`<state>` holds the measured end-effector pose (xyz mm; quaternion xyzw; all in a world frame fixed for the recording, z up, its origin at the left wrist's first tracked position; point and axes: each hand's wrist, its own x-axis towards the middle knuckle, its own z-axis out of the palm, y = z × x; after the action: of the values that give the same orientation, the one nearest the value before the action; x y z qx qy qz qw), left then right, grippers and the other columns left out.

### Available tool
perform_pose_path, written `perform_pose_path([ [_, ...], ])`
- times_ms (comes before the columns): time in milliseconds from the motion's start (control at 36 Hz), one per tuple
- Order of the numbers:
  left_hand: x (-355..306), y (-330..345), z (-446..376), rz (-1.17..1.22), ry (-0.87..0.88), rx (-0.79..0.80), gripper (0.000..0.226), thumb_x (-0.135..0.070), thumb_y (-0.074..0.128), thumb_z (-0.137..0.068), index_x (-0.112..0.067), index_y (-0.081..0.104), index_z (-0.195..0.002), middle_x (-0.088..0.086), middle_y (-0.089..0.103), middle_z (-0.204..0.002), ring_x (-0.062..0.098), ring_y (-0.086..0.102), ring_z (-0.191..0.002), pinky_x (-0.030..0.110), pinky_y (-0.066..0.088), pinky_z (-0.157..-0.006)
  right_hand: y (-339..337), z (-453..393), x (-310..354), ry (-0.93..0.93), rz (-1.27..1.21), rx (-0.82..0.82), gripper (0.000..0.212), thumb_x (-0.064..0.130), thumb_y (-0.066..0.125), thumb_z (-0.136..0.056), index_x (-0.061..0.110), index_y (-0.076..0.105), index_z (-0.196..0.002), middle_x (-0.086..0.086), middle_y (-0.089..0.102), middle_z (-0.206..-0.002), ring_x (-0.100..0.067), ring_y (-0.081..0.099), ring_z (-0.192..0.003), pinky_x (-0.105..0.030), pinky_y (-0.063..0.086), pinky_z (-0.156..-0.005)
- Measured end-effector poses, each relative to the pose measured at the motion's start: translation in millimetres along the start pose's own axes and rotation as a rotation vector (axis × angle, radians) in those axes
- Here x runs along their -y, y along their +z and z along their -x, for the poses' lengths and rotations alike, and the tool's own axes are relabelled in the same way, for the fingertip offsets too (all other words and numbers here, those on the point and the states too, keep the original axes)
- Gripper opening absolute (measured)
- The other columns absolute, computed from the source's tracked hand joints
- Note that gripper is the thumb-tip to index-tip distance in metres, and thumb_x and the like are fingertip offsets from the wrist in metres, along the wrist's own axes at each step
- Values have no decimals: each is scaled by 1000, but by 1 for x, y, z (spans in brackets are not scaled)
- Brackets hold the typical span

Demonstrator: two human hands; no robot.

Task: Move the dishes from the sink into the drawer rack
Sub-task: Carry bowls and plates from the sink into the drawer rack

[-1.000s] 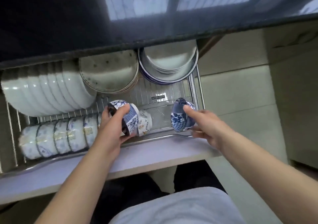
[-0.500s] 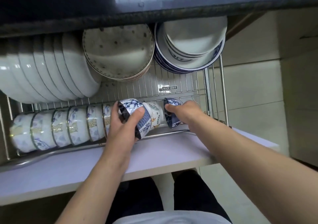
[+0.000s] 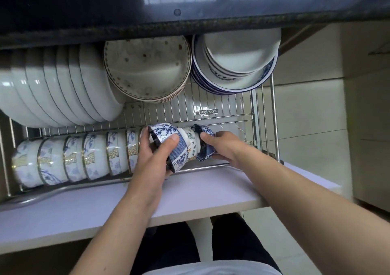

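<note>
Pull-out stainless wire drawer rack (image 3: 232, 108), seen from above. The left hand (image 3: 154, 160) grips a blue-and-white porcelain bowl with a dark interior (image 3: 168, 146) by its rim, thumb on the outer wall, fingers curled inside. The bowl lies on its side at the 3 o'clock end of the front row of small blue-patterned bowls with gilt bands (image 3: 71, 158). Touching its 3 o'clock side is a cream bowl with a leaf motif (image 3: 190, 144). The right hand (image 3: 223, 146) pinches a small dark-blue patterned bowl (image 3: 205, 146), pressed against the cream bowl's 3 o'clock side.

At 12 o'clock stand a row of plain white plates on edge (image 3: 59, 89), a stack of speckled cream plates (image 3: 145, 68) and a stack of blue-rimmed white bowls (image 3: 236, 59). The sink is not in view.

The step appears to be nesting both held bowls into the row. It is best done by keeping each bowl tilted like its neighbours, seating its foot between the wires before release, and closing gaps gently, since glazed rims chip on contact. One hand should probably let go at a time.
</note>
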<state>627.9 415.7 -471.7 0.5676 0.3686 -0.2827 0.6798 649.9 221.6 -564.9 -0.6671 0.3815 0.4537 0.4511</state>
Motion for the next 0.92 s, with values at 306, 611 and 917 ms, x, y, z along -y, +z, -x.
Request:
perform_pose_path([
  [306,0,31,8,33,-80,68,69,-30,74,-89,-40,34,-144,-1,72,-127,21,72,-111,49,56,-97,-6,115,6,-508,224,184,84,29,85,-82,52,35,-146,9,49,-134,12,54,-115,-14,49,-98],
  [611,4,45,13,-48,-211,106,71,-69,56,-89,-44,34,-152,-15,62,-131,19,62,-123,58,51,-101,-29,102,-12,-363,177,-209,51,43,87,-67,28,68,-111,0,66,-108,-13,68,-92,-25,54,-85],
  [917,11,36,4,-34,-194,-124,42,-22,57,-102,-33,47,-141,-6,58,-124,18,62,-114,49,55,-100,-55,39,-8,-42,404,-310,54,49,88,-72,12,65,-105,-7,69,-104,-26,67,-88,-32,54,-77],
])
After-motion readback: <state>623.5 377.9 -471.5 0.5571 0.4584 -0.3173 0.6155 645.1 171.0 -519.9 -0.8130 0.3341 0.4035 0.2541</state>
